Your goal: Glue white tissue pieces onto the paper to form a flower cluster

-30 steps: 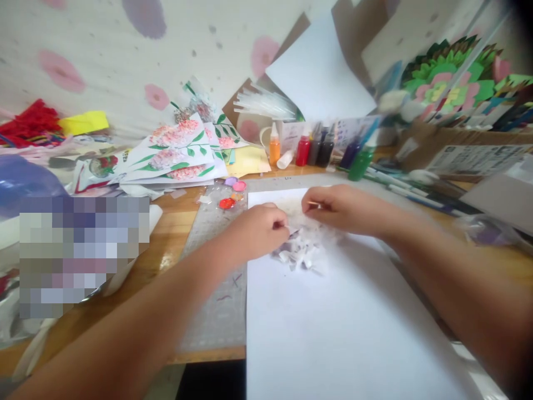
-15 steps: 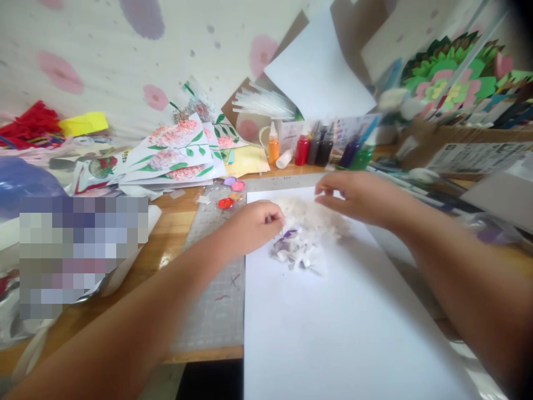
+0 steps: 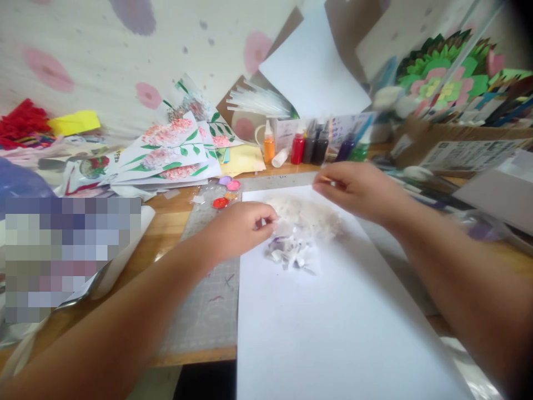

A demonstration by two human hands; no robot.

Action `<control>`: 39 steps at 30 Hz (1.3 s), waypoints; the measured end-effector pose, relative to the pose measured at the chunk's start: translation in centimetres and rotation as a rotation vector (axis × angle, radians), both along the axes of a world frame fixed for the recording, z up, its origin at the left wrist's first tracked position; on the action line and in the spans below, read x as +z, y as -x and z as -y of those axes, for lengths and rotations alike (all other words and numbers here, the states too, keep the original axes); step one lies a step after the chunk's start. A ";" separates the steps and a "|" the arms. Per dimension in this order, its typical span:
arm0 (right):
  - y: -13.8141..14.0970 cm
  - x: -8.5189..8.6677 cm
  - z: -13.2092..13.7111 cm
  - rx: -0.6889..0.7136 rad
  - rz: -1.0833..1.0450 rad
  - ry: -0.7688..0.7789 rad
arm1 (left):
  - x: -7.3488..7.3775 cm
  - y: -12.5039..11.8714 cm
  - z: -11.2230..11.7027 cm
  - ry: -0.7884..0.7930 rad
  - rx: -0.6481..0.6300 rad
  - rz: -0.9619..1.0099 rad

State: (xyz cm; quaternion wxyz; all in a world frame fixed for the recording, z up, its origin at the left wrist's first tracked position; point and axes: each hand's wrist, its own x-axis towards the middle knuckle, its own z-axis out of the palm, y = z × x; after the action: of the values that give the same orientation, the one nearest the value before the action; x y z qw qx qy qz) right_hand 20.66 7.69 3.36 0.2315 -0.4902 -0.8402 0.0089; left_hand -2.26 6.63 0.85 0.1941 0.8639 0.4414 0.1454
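Left of frame center, left hand [image 3: 250, 225]: fingers curled beside white scraps [image 3: 295, 254]; can't tell if gripping.
Right hand [image 3: 352, 186]: right of center, fingers bent near cream heap [image 3: 314, 216]; grip unreadable.
White scraps: on white sheet [image 3: 333, 322], just below frame center.

Your single head-worn view faces forward and down from close above the tabletop [image 3: 172, 215], reaching the patterned wall [image 3: 94, 72] beyond.
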 end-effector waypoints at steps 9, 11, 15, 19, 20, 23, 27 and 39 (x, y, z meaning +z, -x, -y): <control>2.5 -0.9 1.6 0.179 -0.571 -0.012 | 0.4 0.4 -0.3 -0.289 -0.252 -0.122; 3.1 -1.1 1.7 0.230 -0.597 0.144 | 0.4 0.5 -0.3 -0.301 -0.277 -0.144; 3.8 -1.4 1.4 0.328 -0.582 0.432 | 0.6 0.5 -0.2 -0.325 -0.297 -0.176; 3.6 -1.5 1.1 0.287 -0.661 0.410 | 0.5 0.3 -0.1 -0.396 -0.201 -0.168; 3.5 -1.4 1.0 0.270 -0.694 0.352 | 0.4 0.3 -0.1 -0.407 -0.152 -0.160; 3.1 -1.3 0.7 0.248 -0.769 0.195 | 0.0 0.0 0.0 -0.394 -0.044 -0.165; 2.7 -1.2 0.7 0.230 -0.745 0.122 | -0.3 -0.3 0.2 -0.304 -0.143 -0.232; 3.4 -1.7 1.3 0.437 -0.623 0.300 | 0.2 0.2 -0.1 -0.224 -0.297 -0.218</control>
State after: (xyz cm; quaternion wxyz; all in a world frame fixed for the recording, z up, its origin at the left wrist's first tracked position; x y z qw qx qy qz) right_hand 17.30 6.43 1.65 0.3935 -0.3024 -0.8036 0.3285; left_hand -2.42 6.71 1.02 0.0675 0.9462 0.3089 0.0692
